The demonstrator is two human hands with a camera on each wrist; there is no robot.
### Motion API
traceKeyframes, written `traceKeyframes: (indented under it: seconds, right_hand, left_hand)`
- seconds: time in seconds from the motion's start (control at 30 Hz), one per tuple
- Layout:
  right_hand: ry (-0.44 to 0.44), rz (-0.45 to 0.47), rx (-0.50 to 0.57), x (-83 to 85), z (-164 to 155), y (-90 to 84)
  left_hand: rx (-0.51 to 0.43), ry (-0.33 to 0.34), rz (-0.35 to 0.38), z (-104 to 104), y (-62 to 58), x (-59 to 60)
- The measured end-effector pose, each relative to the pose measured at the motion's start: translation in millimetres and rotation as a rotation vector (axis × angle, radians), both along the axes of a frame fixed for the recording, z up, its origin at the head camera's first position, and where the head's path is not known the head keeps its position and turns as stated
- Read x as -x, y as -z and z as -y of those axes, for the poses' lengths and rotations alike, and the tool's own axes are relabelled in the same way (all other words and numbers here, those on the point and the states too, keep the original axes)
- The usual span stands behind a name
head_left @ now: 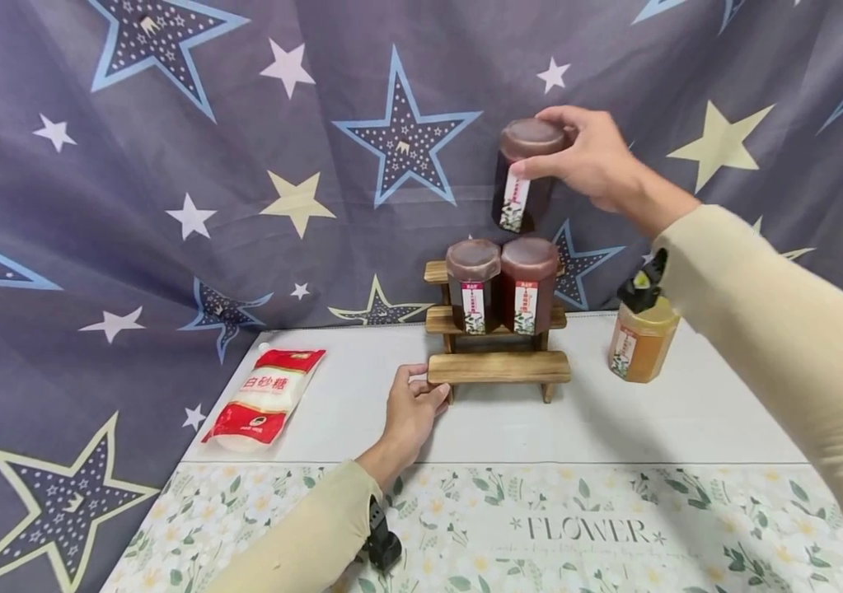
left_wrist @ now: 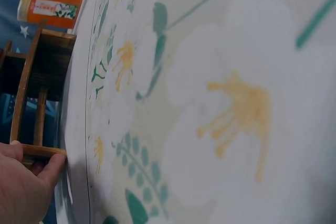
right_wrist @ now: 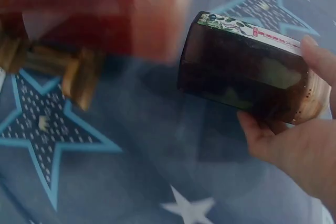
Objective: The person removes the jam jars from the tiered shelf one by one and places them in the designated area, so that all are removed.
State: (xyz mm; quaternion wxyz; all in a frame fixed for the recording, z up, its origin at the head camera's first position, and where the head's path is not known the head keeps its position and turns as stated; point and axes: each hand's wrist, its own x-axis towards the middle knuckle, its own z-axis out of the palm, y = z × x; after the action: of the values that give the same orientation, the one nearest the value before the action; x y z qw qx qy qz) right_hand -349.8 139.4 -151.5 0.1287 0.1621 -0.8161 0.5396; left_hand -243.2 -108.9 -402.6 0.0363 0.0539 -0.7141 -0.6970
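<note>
Dark jar (head_left: 516,193) — probably heavy, stiff, slick; best gripped across sides. Clamped by right hand (head_left: 599,161); rack (head_left: 498,368) pinched by left hand (head_left: 411,414).

A bench (head_left: 369,371), plain white across its far stretch and patterned with blossoms, leaves and the word "FLOWER" across the near, carries a red-and-white bag (head_left: 268,395) lying at left, an amber jar (head_left: 647,346) standing at right and, between them, a three-step wooden stand (head_left: 498,368), its middle step holding two dark red jars (head_left: 531,284) side by side.
</note>
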Motion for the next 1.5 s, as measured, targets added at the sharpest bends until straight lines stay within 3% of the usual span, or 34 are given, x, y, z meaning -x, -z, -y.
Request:
traceKeyframes:
  seconds: [0.23,0.43,0.83,1.1,1.2,1.5]
  right_hand:
    - [0.031,-0.055,0.044,-15.4,-43,-13.9]
    - [0.153,-0.041,-0.114,-32.2,-76,-7.2]
    - [0.297,-0.006,-0.228,-55.7,-144,36.0]
    - [0.401,-0.065,-0.241,-64.0,-177,75.8]
    - [0.452,-0.036,-0.249,-66.3,-187,89.0]
    - [0.479,0.070,-0.280,-65.3,-210,122.2]
  left_hand:
    - [-0.014,-0.011,-0.004,-3,-0.1,1.0]
    - [-0.004,-0.006,-0.010,-4,1.1,2.4]
    - [-0.001,-0.003,-0.004,-4,-0.1,1.0]
    - [-0.002,-0.003,-0.010,-5,0.4,1.4]
    - [-0.003,-0.004,-0.009,-5,-0.3,1.1]
    - [0.009,-0.008,-0.009,-6,0.2,1.8]
